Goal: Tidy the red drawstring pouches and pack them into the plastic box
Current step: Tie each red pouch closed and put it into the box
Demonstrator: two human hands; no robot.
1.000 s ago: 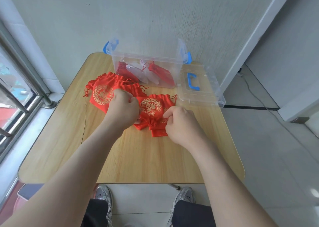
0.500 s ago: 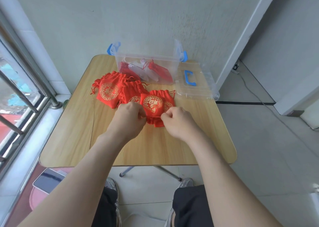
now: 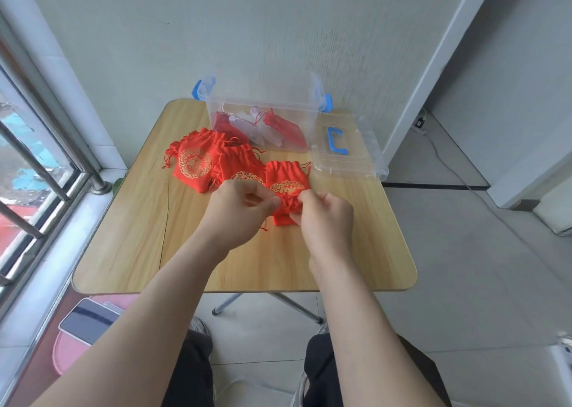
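**1.** Light wooden square table with rounded corners (image 3: 148, 239), standing against a pale wall. It bears items 2 to 4.

**2.** Clear rectangular plastic box with blue side latches (image 3: 309, 119), uncovered, at the table's far edge.
- Contents: a bright red drawstring pouch (image 3: 286, 129) leaning at the right, a darker red pouch (image 3: 222, 123) at the left, and pale translucent pouches (image 3: 247, 125) between them.
- The exact count cannot be told through the wall.

**3.** Clear flat plastic lid with blue handle (image 3: 356, 165), lying on the table just right of the box.

**4.** Three red fabric drawstring pouches with gold round motifs, outside the box, in an overlapping row on the table in front of it.
- Left pouch (image 3: 193, 165): lies flat.
- Middle pouch (image 3: 238, 162): partly over the left one.
- Right pouch (image 3: 286, 177): its gathered mouth is turned toward the person.

**5.** Left hand (image 3: 238, 211) and right hand (image 3: 325, 218), one on either side of the right pouch's gathered neck. Each pinches that neck between thumb and fingers.

**6.** Dark flat phone (image 3: 89, 320) on a pink round stool (image 3: 66, 355), on the floor at the table's near left.
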